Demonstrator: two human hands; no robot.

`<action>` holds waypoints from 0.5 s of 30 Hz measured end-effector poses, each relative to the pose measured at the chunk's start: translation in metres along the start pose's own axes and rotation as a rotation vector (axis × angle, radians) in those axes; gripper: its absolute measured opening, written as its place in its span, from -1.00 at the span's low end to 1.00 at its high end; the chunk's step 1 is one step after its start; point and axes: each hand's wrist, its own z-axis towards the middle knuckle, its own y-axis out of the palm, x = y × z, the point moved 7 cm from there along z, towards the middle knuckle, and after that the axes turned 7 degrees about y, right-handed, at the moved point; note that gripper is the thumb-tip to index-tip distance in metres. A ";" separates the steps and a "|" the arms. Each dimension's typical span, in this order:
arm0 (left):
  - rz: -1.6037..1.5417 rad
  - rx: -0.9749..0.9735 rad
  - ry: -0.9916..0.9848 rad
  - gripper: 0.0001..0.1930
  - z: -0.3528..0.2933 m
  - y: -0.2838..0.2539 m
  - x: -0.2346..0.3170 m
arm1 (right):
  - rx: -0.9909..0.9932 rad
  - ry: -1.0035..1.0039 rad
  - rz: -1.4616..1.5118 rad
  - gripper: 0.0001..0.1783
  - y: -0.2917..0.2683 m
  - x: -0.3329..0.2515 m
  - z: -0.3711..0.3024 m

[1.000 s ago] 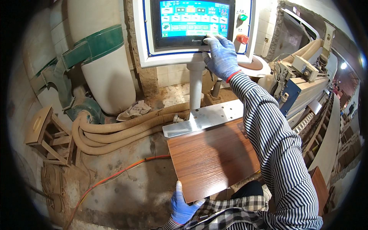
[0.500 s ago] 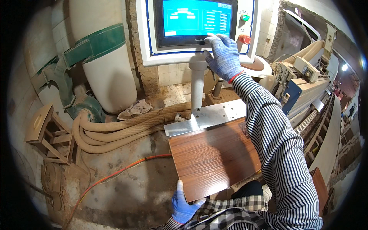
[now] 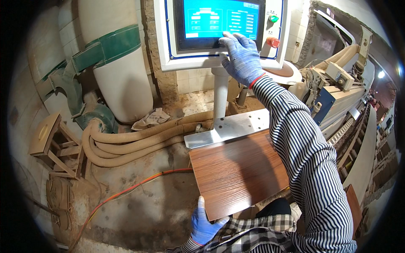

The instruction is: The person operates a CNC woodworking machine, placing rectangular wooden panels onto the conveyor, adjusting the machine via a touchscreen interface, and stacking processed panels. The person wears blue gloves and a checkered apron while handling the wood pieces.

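Head view: the flat brown wood-grain rectangular panel [image 3: 242, 175], lying below the blue-lit white-framed touchscreen [image 3: 219, 19], is gripped at its near corner by the gloved left hand [image 3: 204, 227], while the screen is pressed with the right hand's [image 3: 242, 59] spread fingers [image 3: 225, 40], the panel apparently not yet fed.

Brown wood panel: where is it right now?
Head view, lower centre: the brown wood panel lies just below the metal base plate, its near corner gripped by the left hand.

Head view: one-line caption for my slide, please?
Gloved right hand touches the machine's touchscreen panel while the gloved left hand grips the near edge of a brown wood-grain board.
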 end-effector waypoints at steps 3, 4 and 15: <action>-0.014 0.003 0.009 0.12 0.003 -0.001 0.003 | -0.004 -0.009 -0.018 -0.48 0.004 -0.006 0.004; -0.022 0.002 0.016 0.12 0.002 0.000 0.002 | -0.006 -0.011 -0.030 -0.48 0.004 -0.007 0.006; -0.019 -0.003 0.042 0.11 0.003 0.000 0.001 | -0.017 0.015 -0.028 -0.46 0.013 -0.014 0.019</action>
